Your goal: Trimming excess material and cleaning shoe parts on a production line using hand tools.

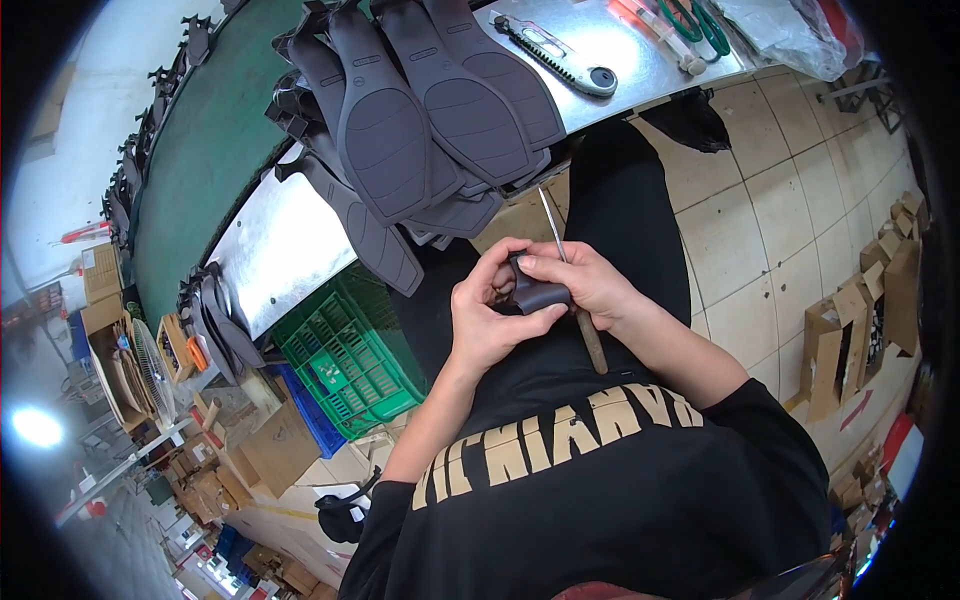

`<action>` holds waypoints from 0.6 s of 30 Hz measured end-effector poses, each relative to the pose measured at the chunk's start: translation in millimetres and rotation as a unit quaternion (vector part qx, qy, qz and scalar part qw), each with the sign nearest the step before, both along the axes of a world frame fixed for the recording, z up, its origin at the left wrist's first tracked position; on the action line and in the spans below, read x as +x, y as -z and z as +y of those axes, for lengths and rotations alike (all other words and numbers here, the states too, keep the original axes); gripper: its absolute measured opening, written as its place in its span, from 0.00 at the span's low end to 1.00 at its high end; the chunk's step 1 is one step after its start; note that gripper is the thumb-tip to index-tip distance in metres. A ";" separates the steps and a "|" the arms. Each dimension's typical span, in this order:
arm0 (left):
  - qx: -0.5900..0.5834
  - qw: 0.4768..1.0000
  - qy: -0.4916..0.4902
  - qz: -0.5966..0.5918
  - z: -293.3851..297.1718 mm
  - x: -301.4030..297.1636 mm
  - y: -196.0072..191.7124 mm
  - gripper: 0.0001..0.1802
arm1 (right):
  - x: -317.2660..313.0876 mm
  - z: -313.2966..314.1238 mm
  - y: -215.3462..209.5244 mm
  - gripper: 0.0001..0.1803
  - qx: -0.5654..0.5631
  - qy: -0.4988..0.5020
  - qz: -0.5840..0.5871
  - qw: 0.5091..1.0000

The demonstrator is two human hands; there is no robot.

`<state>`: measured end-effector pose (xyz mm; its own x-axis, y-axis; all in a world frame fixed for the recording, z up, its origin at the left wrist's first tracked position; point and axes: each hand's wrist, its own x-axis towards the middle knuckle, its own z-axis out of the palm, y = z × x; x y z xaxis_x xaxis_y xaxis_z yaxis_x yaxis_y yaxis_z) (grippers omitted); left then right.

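Observation:
Close to my lap, my left hand (487, 315) curls its fingers and thumb around a small, curved dark-grey piece (540, 294). My right hand (592, 285) pinches the same piece from the other side. Also in the right hand is a slim tool with a thin metal shaft and a brown handle (592, 345). Its shaft points away from me and the handle lies toward my shirt; I cannot tell what its tip is. Beyond my hands, a pile of dark-grey sole-shaped pieces (385, 150) overhangs the table's near edge.
On the metal tabletop (620, 45) lie a black toothed strap (555, 60) and green-handled scissors (697, 25). A green conveyor belt (200, 160) runs at the left. Below the table stands a green plastic crate (345, 355). Cardboard boxes (840, 335) line the tiled floor on the right.

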<state>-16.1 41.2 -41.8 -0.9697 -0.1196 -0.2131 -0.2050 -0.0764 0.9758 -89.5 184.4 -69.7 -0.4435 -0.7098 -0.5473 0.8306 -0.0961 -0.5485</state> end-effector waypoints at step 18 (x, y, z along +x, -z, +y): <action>-0.031 0.999 -0.009 0.005 7.4 2.5 -3.5 0.38 | -1.7 3.4 2.8 0.15 -0.061 -0.009 -0.015 0.998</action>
